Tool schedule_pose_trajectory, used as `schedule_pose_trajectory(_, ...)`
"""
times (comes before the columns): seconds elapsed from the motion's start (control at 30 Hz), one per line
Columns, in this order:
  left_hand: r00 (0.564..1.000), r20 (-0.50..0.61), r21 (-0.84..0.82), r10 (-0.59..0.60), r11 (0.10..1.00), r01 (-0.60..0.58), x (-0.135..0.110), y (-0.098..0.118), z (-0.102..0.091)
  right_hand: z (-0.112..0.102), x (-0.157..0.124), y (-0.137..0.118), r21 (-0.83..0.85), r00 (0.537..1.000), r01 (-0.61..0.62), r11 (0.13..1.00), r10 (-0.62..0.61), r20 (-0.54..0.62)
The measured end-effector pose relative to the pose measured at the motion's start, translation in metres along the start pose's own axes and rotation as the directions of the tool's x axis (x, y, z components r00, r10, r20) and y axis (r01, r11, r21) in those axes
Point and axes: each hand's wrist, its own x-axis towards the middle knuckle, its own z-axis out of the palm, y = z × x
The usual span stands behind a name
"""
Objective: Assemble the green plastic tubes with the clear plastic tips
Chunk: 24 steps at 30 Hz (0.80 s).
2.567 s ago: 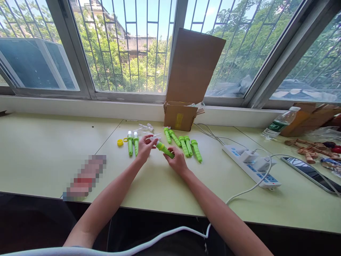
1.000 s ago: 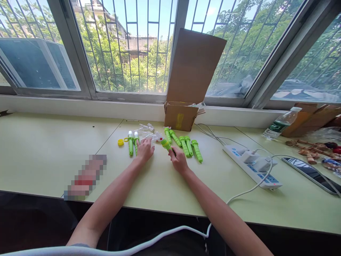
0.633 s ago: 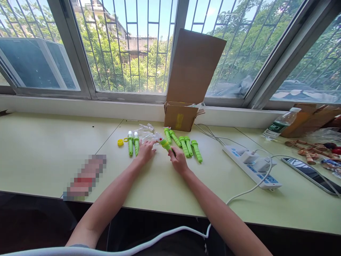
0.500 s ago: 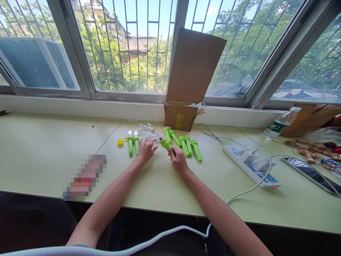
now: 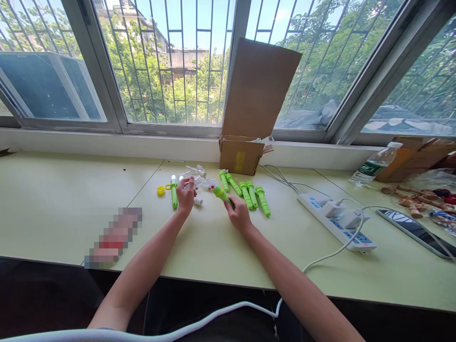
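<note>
My right hand (image 5: pixel 239 212) is wrapped round a green ribbed tube (image 5: pixel 221 194) with a yellow ring near its far end, tilted up and left. To its left, my left hand (image 5: pixel 185 194) is closed with fingers pinched; what is in them I cannot make out. A small white cylindrical piece (image 5: pixel 198 202) shows beside that hand's lower right. Clear plastic pieces (image 5: pixel 200 181) with white ends lie just beyond the hand. A green tube with a white top (image 5: pixel 174 192) is left of it, and another is mostly hidden behind the hand. Several green tubes (image 5: pixel 251 194) lie right of my right hand.
Yellow caps (image 5: pixel 161 190) lie at the left of the tubes. An upright-lidded cardboard box (image 5: pixel 237 156) is against the window wall. To the right are a power strip (image 5: pixel 337 222) with cables, a phone (image 5: pixel 415 232), a water bottle (image 5: pixel 375 165) and wooden pieces (image 5: pixel 409 199).
My left hand has moved left and lifted from the clear pieces, its fingers now drawn together. The white piece beside it has come into view. My right hand's tube has shifted slightly left.
</note>
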Motion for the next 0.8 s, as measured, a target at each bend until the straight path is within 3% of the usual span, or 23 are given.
schedule_pose_trajectory(0.13, 0.993, 0.065, -0.137, -0.095, 0.985, 0.103, 0.0008, 0.0032, -0.0004, -0.0006, -0.0010, -0.0010, -0.032, 1.000, 0.024, 0.999, -0.023, 0.010)
schedule_pose_trajectory(0.3, 0.970, 0.190, -0.163, -0.155, 0.969, 0.187, -0.0017, 0.0048, 0.0000, -0.0016, -0.0013, -0.0013, -0.074, 0.999, 0.039, 0.996, -0.039, 0.003)
schedule_pose_trajectory(0.4, 0.964, 0.189, -0.187, -0.186, 0.957, 0.221, -0.0019, 0.0050, 0.0000, -0.0018, -0.0014, -0.0016, -0.091, 0.999, 0.047, 0.995, -0.047, -0.004)
schedule_pose_trajectory(0.63, 0.971, 0.167, -0.166, -0.173, 0.966, 0.201, 0.0002, 0.0016, 0.0004, 0.0007, -0.0046, -0.0036, -0.137, 0.998, 0.067, 0.988, -0.067, 0.009)
schedule_pose_trajectory(0.8, 0.953, 0.263, -0.103, -0.151, 0.978, 0.183, -0.0058, 0.0025, 0.0028, 0.0009, -0.0041, -0.0030, -0.133, 0.998, 0.068, 0.989, -0.069, -0.003)
